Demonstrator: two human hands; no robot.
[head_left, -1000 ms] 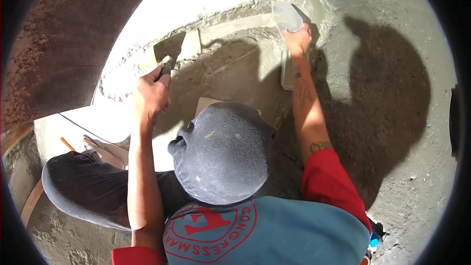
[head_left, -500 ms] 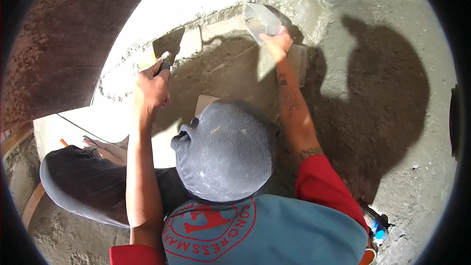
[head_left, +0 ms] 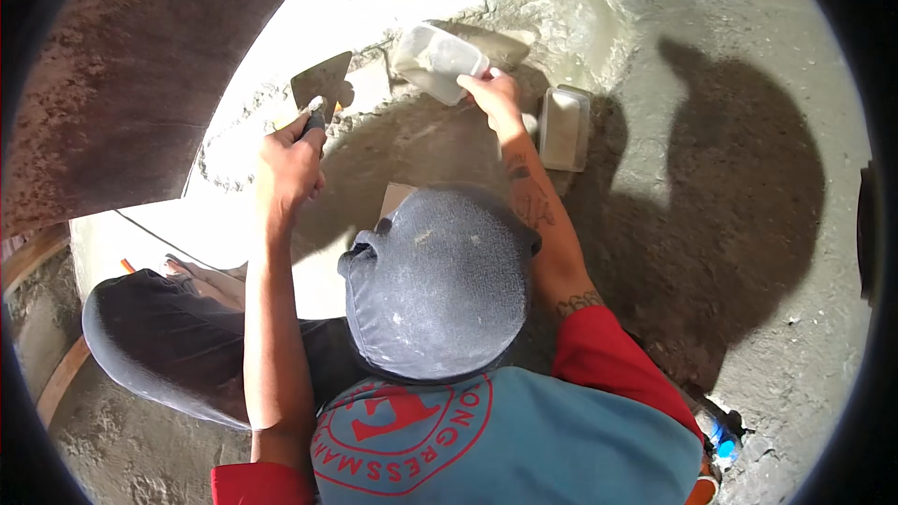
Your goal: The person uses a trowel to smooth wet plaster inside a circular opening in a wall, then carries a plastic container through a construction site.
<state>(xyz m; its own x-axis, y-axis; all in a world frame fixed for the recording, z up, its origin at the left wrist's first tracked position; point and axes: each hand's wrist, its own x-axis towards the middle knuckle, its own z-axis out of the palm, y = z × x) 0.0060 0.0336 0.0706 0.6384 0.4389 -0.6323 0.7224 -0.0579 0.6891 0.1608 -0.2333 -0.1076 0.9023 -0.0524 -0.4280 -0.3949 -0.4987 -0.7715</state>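
Observation:
My left hand [head_left: 292, 164] grips the handle of a trowel [head_left: 321, 77], its dark flat blade pointing away from me over the light wet cement [head_left: 229, 154]. My right hand [head_left: 498, 98] pinches the near-right rim of a clear plastic container [head_left: 432, 54], which is tilted beyond the dark cement floor, to the right of the trowel. Whether anything is inside it is hard to make out. A second clear container [head_left: 564, 131] rests on the floor right of my right forearm. Between the trowel and the held container lies a pale flat piece [head_left: 371, 82].
A large brown curved panel [head_left: 122, 65] fills the upper left. My bent knees [head_left: 440, 285] in grey trousers stand between my forearms and at left. A curved cement wall [head_left: 655, 0] rises at the far right, and a small blue object [head_left: 725, 447] lies at lower right.
My right hand has moved left with the clear container, away from the second one, which is now more fully visible. My left hand and the trowel have hardly moved.

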